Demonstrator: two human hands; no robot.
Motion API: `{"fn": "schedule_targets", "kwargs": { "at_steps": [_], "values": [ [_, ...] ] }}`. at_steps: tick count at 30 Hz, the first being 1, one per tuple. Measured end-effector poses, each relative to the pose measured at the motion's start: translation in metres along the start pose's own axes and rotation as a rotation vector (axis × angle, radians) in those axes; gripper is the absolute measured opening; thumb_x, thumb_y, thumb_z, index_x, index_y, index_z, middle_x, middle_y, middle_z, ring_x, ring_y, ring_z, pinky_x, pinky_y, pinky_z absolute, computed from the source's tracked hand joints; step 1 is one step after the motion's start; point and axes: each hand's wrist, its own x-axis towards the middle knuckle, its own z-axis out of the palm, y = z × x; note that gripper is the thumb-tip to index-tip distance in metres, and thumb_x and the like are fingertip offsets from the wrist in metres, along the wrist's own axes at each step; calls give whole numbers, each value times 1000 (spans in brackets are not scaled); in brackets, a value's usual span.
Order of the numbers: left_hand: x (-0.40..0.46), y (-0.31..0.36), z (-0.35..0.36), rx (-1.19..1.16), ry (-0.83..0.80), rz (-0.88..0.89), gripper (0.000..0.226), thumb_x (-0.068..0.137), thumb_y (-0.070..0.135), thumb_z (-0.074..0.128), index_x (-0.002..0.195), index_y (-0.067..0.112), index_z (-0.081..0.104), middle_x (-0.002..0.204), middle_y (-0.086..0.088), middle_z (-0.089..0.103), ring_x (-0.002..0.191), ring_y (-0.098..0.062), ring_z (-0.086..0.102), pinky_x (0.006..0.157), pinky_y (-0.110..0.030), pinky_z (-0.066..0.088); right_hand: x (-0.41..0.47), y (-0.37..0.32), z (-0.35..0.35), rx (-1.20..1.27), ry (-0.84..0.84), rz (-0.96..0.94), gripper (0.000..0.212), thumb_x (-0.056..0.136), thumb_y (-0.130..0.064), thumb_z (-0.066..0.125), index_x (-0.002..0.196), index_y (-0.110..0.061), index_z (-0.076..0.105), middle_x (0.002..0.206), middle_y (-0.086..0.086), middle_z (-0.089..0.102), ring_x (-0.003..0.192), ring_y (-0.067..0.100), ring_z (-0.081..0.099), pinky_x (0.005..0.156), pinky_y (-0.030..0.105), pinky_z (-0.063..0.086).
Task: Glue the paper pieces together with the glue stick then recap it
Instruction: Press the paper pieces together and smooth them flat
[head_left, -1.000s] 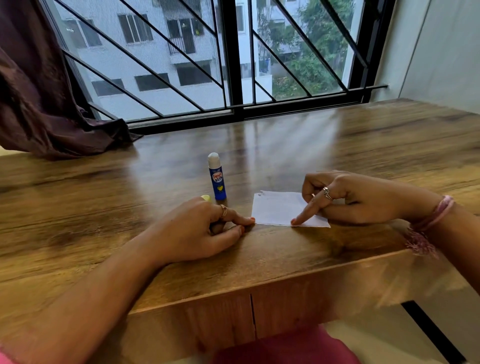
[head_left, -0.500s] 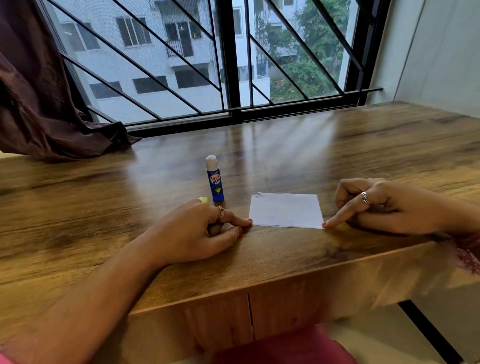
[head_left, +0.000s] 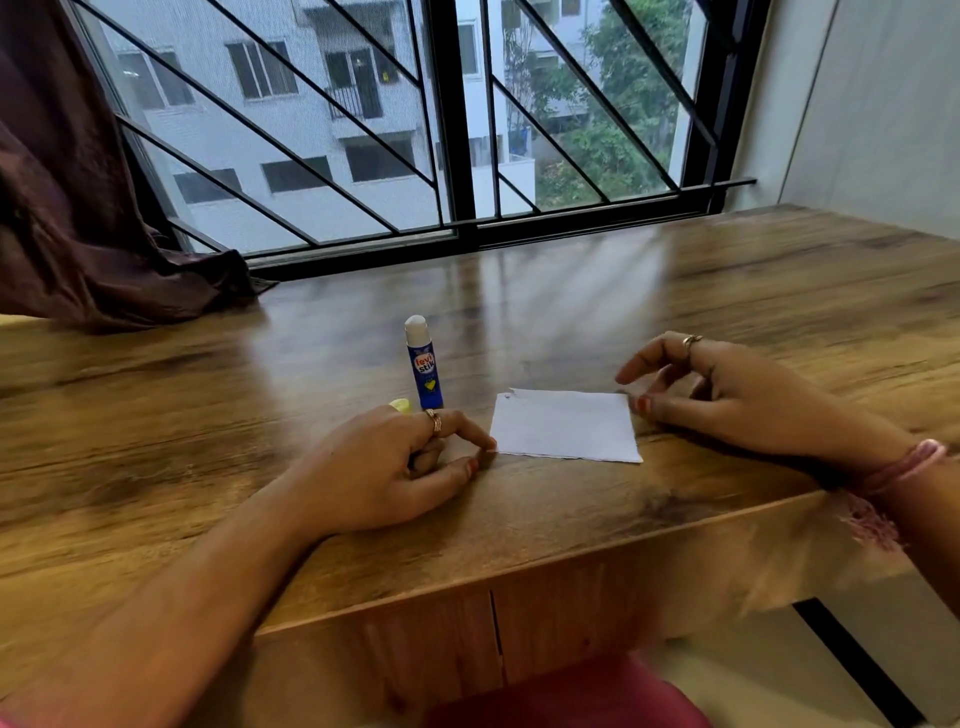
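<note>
Since half a second ago, the right hand has lifted off the near right corner of the paper and drawn back along its right edge; a full second ago its index finger pressed down on the sheet itself. Now that hand hovers with fingers loosely spread and gently bent, holding nothing, the thumb tip lying just beside the paper's far right corner; whether it touches the edge cannot be told. A ring sits on one finger and a pink thread band circles the wrist. By contrast the left hand has stayed where it was, resting palm down on the bench with its fingers loosely curled, the index fingertip at the paper's near left corner, touching or all but touching it. It grips nothing that shows, and it too wears a ring. Between the two hands the paper lies flat near the bench's front edge, a second sheet's torn edge peeking out along its far side. Just beyond the left hand's knuckles the glue stick stands upright and uncapped, its white glue tip exposed, its foot hidden behind the fingers. Its yellow cap shows only as a sliver just left of the stick, mostly hidden behind the same hand.
</note>
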Motion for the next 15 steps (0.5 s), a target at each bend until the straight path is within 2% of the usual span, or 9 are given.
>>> {"fn": "schedule_targets", "kwargs": {
  "at_steps": [3,7,11,15],
  "values": [
    [0,-1,0,-1,10,11,28,86,45,48,111,39,59,51,10,41,55,-9,48,52,-16,34,3,-6,8,-91,-12,-43,27,86,-25,64,112,-34,60,86,-25,59,65,-23,53,60,-1,37],
    [1,-2,2,-7,15,-2,31,85,46,48,113,38,59,51,10,40,53,-9,48,50,-16,33,3,-13,10,-149,-25,-50,26,87,-27,64,111,-37,59,88,-29,54,71,-29,48,65,-5,33],
    [2,-4,3,13,14,-32,33,85,49,47,115,39,57,52,9,41,53,-9,48,49,-18,33,-4,-18,9,-155,-27,-63,23,87,-29,64,107,-40,58,90,-29,55,81,-26,49,68,-3,33],
    [3,-3,4,38,31,-25,33,88,47,48,119,38,55,49,9,40,52,-7,48,48,-18,33,-10,-17,10,-164,-37,-70,24,82,-47,57,106,-47,54,99,-26,59,97,-10,51,71,5,35]
  ]
}}
